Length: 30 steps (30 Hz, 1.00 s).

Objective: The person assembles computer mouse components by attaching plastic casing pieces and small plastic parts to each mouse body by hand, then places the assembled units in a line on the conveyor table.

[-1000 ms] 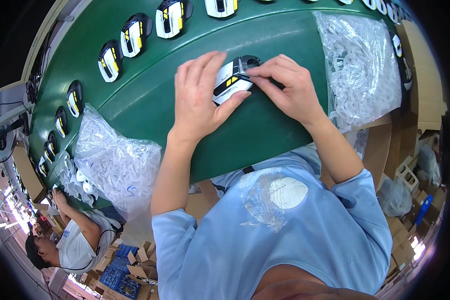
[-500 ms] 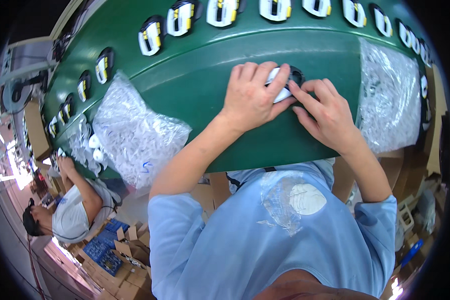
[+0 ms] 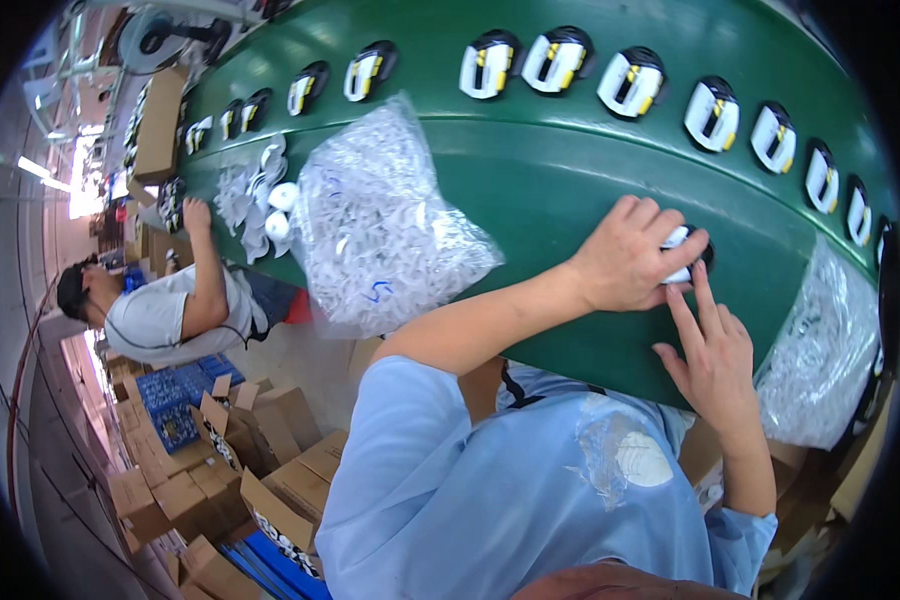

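One clear bag of white pieces [image 3: 370, 230] lies left on the green table [image 3: 560, 180], whose surface shows between it and my left hand [image 3: 632, 258], the nearer, closed around a white-and-black casing [image 3: 678, 275] at its right, long axis mostly hidden. My right hand [image 3: 715, 350], spread, gripping nothing, points two fingers at the casing above the table's near edge; a second bag [image 3: 822, 350] lies farther right.
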{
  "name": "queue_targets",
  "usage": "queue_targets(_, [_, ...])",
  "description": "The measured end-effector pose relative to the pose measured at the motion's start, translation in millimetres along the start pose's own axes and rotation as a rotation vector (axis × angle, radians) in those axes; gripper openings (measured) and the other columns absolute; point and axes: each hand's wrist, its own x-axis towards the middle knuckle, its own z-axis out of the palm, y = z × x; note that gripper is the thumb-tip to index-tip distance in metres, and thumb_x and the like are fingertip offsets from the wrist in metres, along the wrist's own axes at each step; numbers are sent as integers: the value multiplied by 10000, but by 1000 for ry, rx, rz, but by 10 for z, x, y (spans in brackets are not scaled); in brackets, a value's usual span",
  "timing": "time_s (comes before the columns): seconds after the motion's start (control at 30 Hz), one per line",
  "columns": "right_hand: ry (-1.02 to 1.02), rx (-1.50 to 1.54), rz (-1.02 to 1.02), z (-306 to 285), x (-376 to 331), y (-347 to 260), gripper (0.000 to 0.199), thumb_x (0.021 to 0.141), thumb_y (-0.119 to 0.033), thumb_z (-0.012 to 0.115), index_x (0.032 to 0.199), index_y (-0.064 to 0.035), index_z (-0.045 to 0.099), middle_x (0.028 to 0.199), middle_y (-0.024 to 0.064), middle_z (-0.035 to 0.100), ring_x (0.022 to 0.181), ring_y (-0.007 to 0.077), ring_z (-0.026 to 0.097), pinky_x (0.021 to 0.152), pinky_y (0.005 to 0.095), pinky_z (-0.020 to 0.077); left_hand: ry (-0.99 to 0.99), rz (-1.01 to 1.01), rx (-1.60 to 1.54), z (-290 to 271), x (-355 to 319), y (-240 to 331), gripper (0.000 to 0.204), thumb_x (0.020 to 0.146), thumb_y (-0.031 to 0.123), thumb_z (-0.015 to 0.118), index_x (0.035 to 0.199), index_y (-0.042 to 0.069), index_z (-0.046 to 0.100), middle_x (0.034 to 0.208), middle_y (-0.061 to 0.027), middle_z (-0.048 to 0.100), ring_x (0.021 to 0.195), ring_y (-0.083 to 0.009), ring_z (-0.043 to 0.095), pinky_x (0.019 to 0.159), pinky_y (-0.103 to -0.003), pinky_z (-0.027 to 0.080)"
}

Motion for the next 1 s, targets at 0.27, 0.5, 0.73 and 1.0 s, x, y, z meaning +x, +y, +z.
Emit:
queue_targets(0.27, [-22,-2,-39,-19,58,122,846,763,-253,911,1514,-44,583,1626,289,489,834,297,720,757,377,585,5,15,-25,-56,-9,-6,588,771,408,861,1259,110,722,1103,-106,682,966,-303,633,839,-451,480])
queue_targets(0.5, [408,505,142,43,-46,172,690,784,-137,891,1418,-14,649,1386,196,689,908,295,728,786,372,592,285,-161,146,-632,82,-622,580,800,392,899,1216,26,728,1106,-161,747,1006,-367,694,921,-486,517])
queue_targets(0.73, [529,329,210,-208,-684,636,280,878,-21,799,1148,33,756,1135,169,768,880,287,701,765,371,544,373,-617,610,-1603,-173,-2193,635,906,536,791,1288,33,731,1151,-216,718,1092,-411,647,959,-526,509])
queue_targets(1.0, [421,-192,534,-155,-1458,1890,253,1039,-97,704,1265,17,721,1186,175,753,1069,326,712,915,393,541,-51,-673,746,-1029,161,-2018,759,923,654,690,1421,82,650,1224,-235,731,1202,-429,658,1032,-652,428])
